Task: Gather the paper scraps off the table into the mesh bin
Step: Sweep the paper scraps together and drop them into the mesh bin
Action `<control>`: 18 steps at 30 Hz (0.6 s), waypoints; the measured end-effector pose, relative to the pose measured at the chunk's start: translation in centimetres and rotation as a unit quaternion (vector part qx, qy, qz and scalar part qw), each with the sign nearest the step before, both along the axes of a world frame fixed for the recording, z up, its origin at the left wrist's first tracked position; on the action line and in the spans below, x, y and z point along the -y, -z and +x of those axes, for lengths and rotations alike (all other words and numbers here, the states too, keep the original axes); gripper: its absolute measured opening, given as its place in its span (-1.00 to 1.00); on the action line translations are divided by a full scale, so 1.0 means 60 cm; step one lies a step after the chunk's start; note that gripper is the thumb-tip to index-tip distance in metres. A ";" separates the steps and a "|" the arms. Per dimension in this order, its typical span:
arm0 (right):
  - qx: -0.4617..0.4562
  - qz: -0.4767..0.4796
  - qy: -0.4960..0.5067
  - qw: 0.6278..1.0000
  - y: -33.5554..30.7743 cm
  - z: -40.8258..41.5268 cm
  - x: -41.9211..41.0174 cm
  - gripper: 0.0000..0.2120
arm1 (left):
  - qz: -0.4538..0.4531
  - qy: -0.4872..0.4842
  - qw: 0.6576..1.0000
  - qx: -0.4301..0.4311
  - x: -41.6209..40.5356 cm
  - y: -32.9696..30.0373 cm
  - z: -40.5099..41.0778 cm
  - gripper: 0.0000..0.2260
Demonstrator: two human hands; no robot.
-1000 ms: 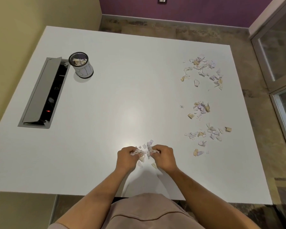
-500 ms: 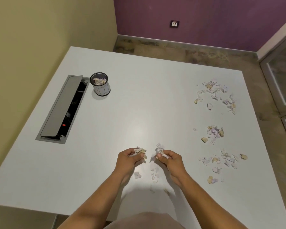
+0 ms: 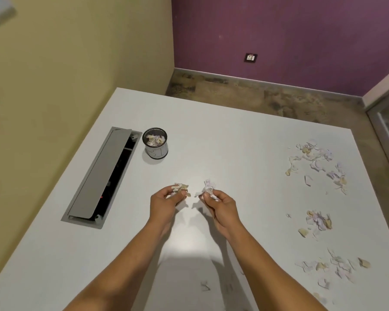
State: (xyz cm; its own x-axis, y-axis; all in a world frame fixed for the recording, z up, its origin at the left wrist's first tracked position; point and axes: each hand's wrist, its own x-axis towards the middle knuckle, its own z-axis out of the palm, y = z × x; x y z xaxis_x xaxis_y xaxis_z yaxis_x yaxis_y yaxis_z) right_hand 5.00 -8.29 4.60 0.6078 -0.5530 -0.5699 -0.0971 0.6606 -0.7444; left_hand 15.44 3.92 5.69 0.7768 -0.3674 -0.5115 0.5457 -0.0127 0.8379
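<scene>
Stray bits by us: at about 6 o'clock, near the front edge of the surface point(image 3: 211, 135), a few small scraps point(image 3: 205, 286) lie loose; we judge they are easy to overlook, or to brush off the edge with a forearm.
Left hand: our left hand point(image 3: 164, 202) is clenched round a buff wad of scraps point(image 3: 180, 188), raised above the surface; pieces stick out past the fingers, so we may shed some on the way.
Right hand: our right hand point(image 3: 219, 203) pinches a white and lilac wad point(image 3: 208, 189), with a flap hanging loose at its left side, the likeliest piece to drop.
Heaps at 3 o'clock: three scattered heaps point(image 3: 317, 221) lie along the right side, untouched, so most of the work remains.
Mesh bin: the mesh bin point(image 3: 155, 145) stands upright at about 11 o'clock, well beyond the hands, already partly filled; its mouth is narrow, and two handfuls at once could spill over the rim or tip it.
Cable tray: just left of the bin the cable tray point(image 3: 101, 176) is open; scraps missing the bin leftward could fall into its slot.
</scene>
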 end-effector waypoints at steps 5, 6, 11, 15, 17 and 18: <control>0.018 -0.010 0.004 1.000 -0.012 0.098 0.024 -0.89 | 0.013 -0.034 0.998 0.043 0.038 -0.014 0.114 -0.81; 0.019 -0.013 0.003 1.000 -0.013 0.116 0.029 -0.89 | 0.024 -0.039 0.997 0.054 0.045 -0.017 0.140 -0.81; 0.028 -0.023 -0.003 0.999 -0.011 0.189 0.050 -0.90 | 0.122 -0.036 0.981 0.150 0.075 -0.027 0.262 -0.83; 0.034 -0.020 -0.015 0.999 -0.002 0.227 0.056 -0.91 | 0.252 0.014 0.941 0.227 0.092 -0.023 0.345 -0.82; 0.031 -0.027 -0.023 0.999 0.001 0.240 0.055 -0.91 | 0.311 0.081 0.908 0.269 0.098 -0.017 0.372 -0.83; 0.029 -0.032 -0.028 0.999 0.003 0.246 0.056 -0.89 | 0.334 0.118 0.890 0.286 0.102 -0.014 0.381 -0.82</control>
